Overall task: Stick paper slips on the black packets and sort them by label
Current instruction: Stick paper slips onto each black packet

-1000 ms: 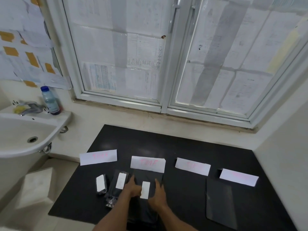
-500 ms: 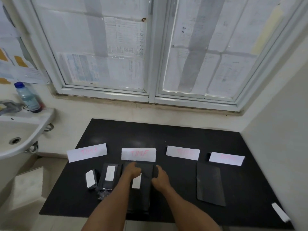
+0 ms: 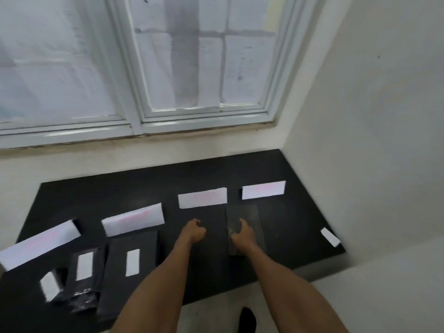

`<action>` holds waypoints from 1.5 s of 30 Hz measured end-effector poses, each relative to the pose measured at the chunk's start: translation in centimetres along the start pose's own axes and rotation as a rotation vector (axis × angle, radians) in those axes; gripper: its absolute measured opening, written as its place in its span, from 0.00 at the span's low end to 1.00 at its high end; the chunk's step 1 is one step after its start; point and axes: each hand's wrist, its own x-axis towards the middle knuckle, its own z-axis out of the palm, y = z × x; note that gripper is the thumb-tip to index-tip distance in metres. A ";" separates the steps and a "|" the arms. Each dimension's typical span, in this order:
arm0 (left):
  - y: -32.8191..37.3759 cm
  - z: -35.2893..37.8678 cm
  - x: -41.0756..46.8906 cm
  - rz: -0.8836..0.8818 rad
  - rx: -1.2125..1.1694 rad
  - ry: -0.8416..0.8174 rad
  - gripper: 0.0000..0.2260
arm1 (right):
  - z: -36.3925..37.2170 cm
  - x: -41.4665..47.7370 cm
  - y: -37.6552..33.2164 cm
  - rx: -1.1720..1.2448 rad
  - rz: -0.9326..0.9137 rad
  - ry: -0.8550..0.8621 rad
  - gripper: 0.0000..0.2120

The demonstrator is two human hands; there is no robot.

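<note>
Right hand [image 3: 242, 234] grips the unlabelled black packet [image 3: 248, 212] at its edge; left hand [image 3: 194, 233], fisted empty, just beside.

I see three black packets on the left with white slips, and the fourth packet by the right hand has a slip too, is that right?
Not quite. The head view shows the fourth packet by the right hand with a bare face and no white slip on it. The rest is as you say.
</note>
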 end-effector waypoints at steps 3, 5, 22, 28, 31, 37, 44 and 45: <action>2.1 3.7 1.2 -0.007 0.018 -0.043 0.25 | -3.4 1.7 2.6 0.007 0.064 0.032 0.33; 3.1 5.9 1.8 -0.013 0.021 -0.054 0.24 | -5.1 2.7 4.0 0.025 0.099 0.039 0.30; 7.4 14.4 6.2 -0.348 -0.480 -0.015 0.06 | -8.2 10.3 7.9 0.191 0.272 -0.062 0.32; 10.8 16.2 7.1 -0.294 -0.541 -0.093 0.14 | -10.8 11.9 9.4 0.294 0.321 -0.010 0.18; 13.9 17.7 7.4 -0.286 -0.611 -0.169 0.14 | -14.4 13.2 10.0 0.313 0.264 0.082 0.08; 19.0 21.2 8.6 -0.242 -0.728 -0.202 0.21 | -24.0 14.3 15.9 -0.105 0.200 0.328 0.15; 20.5 24.2 9.8 -0.240 -0.640 -0.212 0.25 | -26.9 13.9 21.3 -0.453 0.287 0.346 0.11; 20.5 24.4 9.9 -0.238 -0.629 -0.211 0.24 | -26.6 13.9 21.3 -0.494 0.285 0.346 0.10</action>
